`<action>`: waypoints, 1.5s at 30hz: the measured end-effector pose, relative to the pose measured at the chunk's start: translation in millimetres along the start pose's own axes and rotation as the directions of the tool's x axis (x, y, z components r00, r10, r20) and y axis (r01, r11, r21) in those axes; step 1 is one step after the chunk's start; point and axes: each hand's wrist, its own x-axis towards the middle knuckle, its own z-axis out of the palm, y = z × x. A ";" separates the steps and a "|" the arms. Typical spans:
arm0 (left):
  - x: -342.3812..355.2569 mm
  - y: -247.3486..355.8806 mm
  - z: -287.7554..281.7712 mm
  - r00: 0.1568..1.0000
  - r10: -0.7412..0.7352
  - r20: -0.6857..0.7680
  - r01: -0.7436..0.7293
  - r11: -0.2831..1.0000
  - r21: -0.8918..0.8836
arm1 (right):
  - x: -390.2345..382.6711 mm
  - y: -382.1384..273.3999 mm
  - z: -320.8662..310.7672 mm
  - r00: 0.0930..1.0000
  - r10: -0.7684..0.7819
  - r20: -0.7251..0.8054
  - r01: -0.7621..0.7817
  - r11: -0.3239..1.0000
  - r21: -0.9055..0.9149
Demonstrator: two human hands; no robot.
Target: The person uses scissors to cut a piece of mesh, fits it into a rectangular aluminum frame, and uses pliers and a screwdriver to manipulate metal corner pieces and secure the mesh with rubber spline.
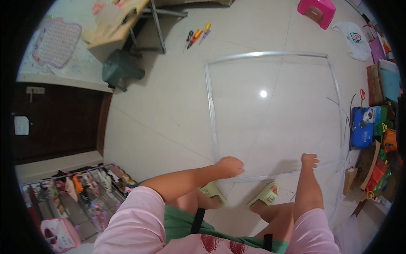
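A rectangular metal frame (256,54) lies on the pale tiled floor, with clear sheeting (338,178) along its right side and near edge. My left hand (229,166) is over the frame's near-left corner, fingers curled; whether it holds anything is hidden. My right hand (309,160) hangs over the near-right part of the frame, fingers slightly bent and apart, holding nothing visible. Below my hands, my feet in green slides (266,195) stand just outside the near edge.
Screwdrivers and pliers (195,37) lie beyond the frame. A dark green stool (116,70) and table (105,40) are at upper left, a clothes rack (76,203) at lower left, a pink stool (318,10) at top right. Boxes (361,127) and red scissors (362,95) line the right.
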 end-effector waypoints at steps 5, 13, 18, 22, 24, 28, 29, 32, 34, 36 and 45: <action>-131.5 10.8 -88.1 0.948 -0.304 -0.094 0.294 0.950 -0.105 | -59.5 -4.1 -66.9 0.855 -0.449 0.259 0.352 0.870 0.345; -166.4 -97.8 -163.2 0.838 -0.541 0.068 0.545 0.831 -0.112 | -113.4 24.1 -143.8 0.913 -0.277 0.299 0.170 0.925 0.340; -110.8 -183.3 -294.9 0.886 -0.455 -0.087 0.448 0.890 -0.082 | -187.1 12.3 -118.0 0.921 -0.285 0.264 0.251 0.955 0.156; -75.5 -260.5 -347.3 0.777 -0.629 -0.043 0.614 0.770 -0.171 | -244.9 -130.4 -59.3 0.771 -0.538 0.340 0.512 0.842 0.171; -58.5 -295.8 -360.4 0.804 -0.594 -0.020 0.591 0.803 -0.082 | -271.7 -217.0 -25.0 0.616 -0.748 0.248 0.679 0.663 0.314; 54.0 -365.1 -382.6 0.849 -0.493 -0.190 0.507 0.861 0.030 | -299.5 -395.1 32.3 0.589 -0.788 0.179 0.693 0.607 0.388; 81.2 -381.8 -395.6 0.825 -0.508 -0.249 0.524 0.852 -0.001 | -310.8 -438.2 34.5 0.597 -0.776 0.204 0.654 0.618 0.437; 167.5 -430.5 -418.9 0.863 -0.401 -0.306 0.467 0.865 0.185 | -323.0 -525.9 54.2 0.701 -0.664 0.259 0.538 0.731 0.419; 229.3 -449.0 -427.3 0.872 -0.297 -0.389 0.401 0.889 0.219 | -306.5 -548.6 93.2 0.697 -0.714 0.064 0.646 0.664 0.376; 282.1 -439.6 -440.6 0.868 -0.233 -0.439 0.348 0.915 0.202 | -292.1 -556.9 126.8 0.664 -0.736 -0.137 0.735 0.606 0.304; 365.9 -505.5 -518.1 0.699 0.138 -0.702 0.311 0.825 0.472 | -273.3 -513.5 184.8 0.442 -0.882 -0.165 0.885 0.398 0.242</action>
